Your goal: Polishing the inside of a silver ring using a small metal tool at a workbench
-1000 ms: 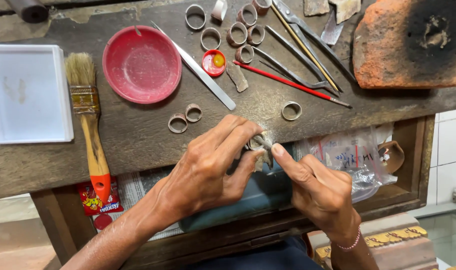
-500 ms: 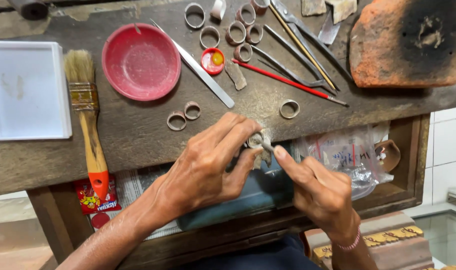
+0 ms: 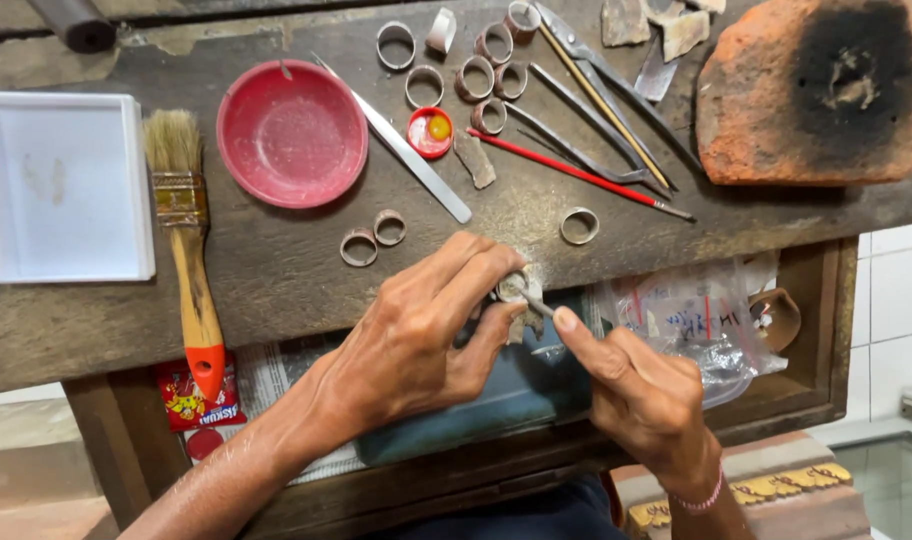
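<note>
1. Head view, far left edge of the counter [image 3: 276, 280]: a white tray [image 3: 61, 190] lies flat, and just beside it a paintbrush [image 3: 188, 250] runs front to back, bristles toward the rear, its orange handle tip over the front edge.
2. Next comes a red dish [image 3: 291, 133], with two metal ring blanks [image 3: 373, 238] side by side nearer the front edge.
3. A flat steel blade [image 3: 406, 155] slants away from the dish, a small red cap [image 3: 429, 132] just beside it, and more rings [image 3: 456, 70] are scattered toward the rear edge.
4. At the middle of the front edge the left hand [image 3: 416, 335] is clamped, thumb and fingers, on a small metal ring [image 3: 511, 288], which sits right at the counter's lip.
5. The right hand [image 3: 641, 395] is closed on a thin tool [image 3: 536, 303] whose tip meets the ring. The tool's long axis slants from the right hand up and left to the ring, so the ring lies left of and beyond the right hand, with the left hand the nearer one.
6. Further right lie a lone ring [image 3: 579, 225], a red-handled pick [image 3: 576, 172] and long tweezers [image 3: 601, 95].
7. A scorched brick [image 3: 806, 95] fills the rear right corner; a clear plastic bag [image 3: 696, 315] sits in the drawer below.
</note>
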